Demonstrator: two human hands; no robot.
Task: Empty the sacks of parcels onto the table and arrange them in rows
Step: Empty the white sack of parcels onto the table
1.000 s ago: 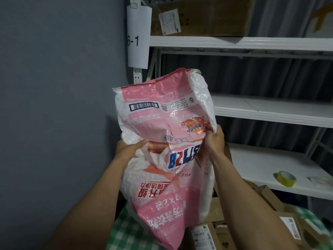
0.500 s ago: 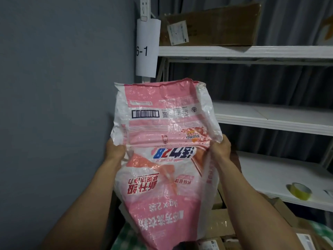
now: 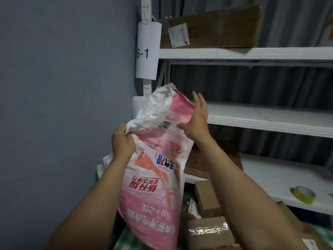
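Observation:
A pink and white woven sack (image 3: 153,181) with upside-down printing hangs in front of me, its top flopped over to the left. My left hand (image 3: 122,141) grips a bunch of the sack's left edge. My right hand (image 3: 195,120) is on the sack's upper right side, fingers straight and spread, thumb against the printed face. Several cardboard parcels (image 3: 207,230) lie below on a green checked table (image 3: 126,240), partly hidden by the sack and my arms.
White metal shelving (image 3: 252,54) fills the right side, with a flat brown box (image 3: 212,27) on the top shelf and a roll of yellow tape (image 3: 303,194) on a lower one. A paper tag marked 6-1 (image 3: 146,51) hangs on the post. A grey wall is at left.
My right hand has let go of the sack's right edge and moved up onto its upper part with fingers spread. The sack's top has folded over leftward. My left hand keeps its grip.

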